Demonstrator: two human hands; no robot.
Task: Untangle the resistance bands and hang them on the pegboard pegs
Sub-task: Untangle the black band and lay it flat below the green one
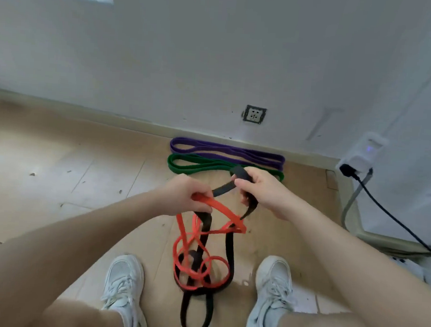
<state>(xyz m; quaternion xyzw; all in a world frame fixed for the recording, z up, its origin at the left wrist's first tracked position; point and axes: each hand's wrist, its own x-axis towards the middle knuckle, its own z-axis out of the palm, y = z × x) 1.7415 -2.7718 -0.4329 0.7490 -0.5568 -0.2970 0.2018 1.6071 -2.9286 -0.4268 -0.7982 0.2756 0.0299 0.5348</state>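
Observation:
A thin orange band (198,249) and a wide black band (229,248) hang tangled together, trailing to the wooden floor between my feet. My left hand (184,195) grips the top of the orange band. My right hand (263,189) holds a loop of the black band just to the right, fingers curled round it. A purple band (225,150) lies folded flat along the skirting board. A green band (204,163) lies parallel to it, just in front. No pegboard is in view.
A white wall with a socket (254,114) rises behind the bands. At the right, a white plug unit (360,155) with a black cable (396,222) runs across the floor beside a white cabinet. My white shoes (121,284) flank the tangle.

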